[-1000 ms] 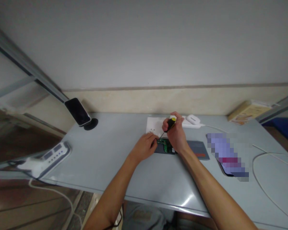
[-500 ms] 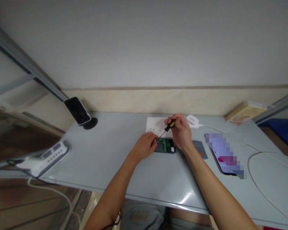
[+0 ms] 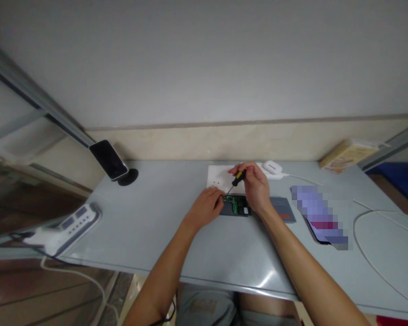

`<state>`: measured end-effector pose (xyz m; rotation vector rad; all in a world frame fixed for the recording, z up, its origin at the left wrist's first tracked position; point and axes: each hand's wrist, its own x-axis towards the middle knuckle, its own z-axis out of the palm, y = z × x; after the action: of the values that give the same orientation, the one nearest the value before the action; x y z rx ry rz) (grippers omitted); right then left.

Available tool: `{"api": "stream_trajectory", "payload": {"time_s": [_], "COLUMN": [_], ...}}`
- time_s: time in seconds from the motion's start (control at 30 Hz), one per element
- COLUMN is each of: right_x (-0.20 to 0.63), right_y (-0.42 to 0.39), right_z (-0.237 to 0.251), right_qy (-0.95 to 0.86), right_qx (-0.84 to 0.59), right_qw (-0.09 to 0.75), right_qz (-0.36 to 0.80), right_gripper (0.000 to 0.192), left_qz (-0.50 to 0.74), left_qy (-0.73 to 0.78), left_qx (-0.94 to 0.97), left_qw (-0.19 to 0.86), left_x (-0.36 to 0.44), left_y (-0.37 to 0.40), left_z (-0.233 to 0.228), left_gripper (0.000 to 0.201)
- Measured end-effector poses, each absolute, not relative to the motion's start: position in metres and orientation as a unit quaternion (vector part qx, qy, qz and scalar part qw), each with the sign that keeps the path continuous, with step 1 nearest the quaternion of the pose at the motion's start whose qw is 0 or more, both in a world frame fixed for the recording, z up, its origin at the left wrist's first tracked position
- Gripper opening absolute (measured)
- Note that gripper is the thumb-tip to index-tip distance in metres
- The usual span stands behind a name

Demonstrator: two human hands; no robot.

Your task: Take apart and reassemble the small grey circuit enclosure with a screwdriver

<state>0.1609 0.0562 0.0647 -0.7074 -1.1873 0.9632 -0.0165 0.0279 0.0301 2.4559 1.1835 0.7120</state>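
Note:
My right hand (image 3: 256, 185) is closed around the black and yellow handle of a screwdriver (image 3: 239, 177). Its thin shaft slants down to the left, with the tip at the upper left part of a green circuit board (image 3: 236, 204). The board sits in a dark grey casing (image 3: 227, 209) lying on the table. My left hand (image 3: 207, 206) grips the casing's left end, fingers bent over it near the screwdriver tip. Behind the casing lies a white sheet (image 3: 219, 175) with several tiny dark dots on it, perhaps screws. A grey flat panel (image 3: 283, 209) lies right of my right wrist.
A phone (image 3: 321, 217) with a blurred screen lies to the right, near a white cable (image 3: 355, 235). Behind are a white case (image 3: 272, 167) and a yellowish box (image 3: 348, 155). At left stand a phone on a stand (image 3: 109, 159) and a power strip (image 3: 73, 226).
The screwdriver handle has shifted slightly and the fingers of my right hand have moved a little around it. My left hand stays at the casing. The camera view has tilted slightly.

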Motion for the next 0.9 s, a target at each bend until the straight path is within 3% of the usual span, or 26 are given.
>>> {"api": "stream_trajectory", "payload": {"time_s": [0.2, 0.4, 0.63, 0.77, 0.9], "right_x": [0.167, 0.173, 0.179, 0.180, 0.178], "right_y": [0.054, 0.053, 0.054, 0.052, 0.051], "right_z": [0.068, 0.068, 0.072, 0.072, 0.073], "right_qy": [-0.574, -0.584, -0.582, -0.584, -0.591], "right_qx": [-0.382, -0.349, -0.390, -0.348, -0.349], "right_qw": [0.655, 0.624, 0.612, 0.602, 0.625], "right_qz": [0.310, 0.382, 0.366, 0.419, 0.372], "right_gripper": [0.016, 0.025, 0.013, 0.022, 0.017], "left_qz": [0.250, 0.251, 0.246, 0.243, 0.248], "left_qy": [0.410, 0.411, 0.413, 0.413, 0.410], "left_qx": [0.863, 0.862, 0.861, 0.862, 0.861], "left_qw": [0.159, 0.159, 0.164, 0.167, 0.169], "left_x": [-0.018, -0.018, -0.017, -0.018, -0.018], "left_y": [0.029, 0.029, 0.029, 0.030, 0.030], "left_z": [0.028, 0.029, 0.031, 0.032, 0.031], "left_gripper": [0.020, 0.021, 0.020, 0.021, 0.021]}}
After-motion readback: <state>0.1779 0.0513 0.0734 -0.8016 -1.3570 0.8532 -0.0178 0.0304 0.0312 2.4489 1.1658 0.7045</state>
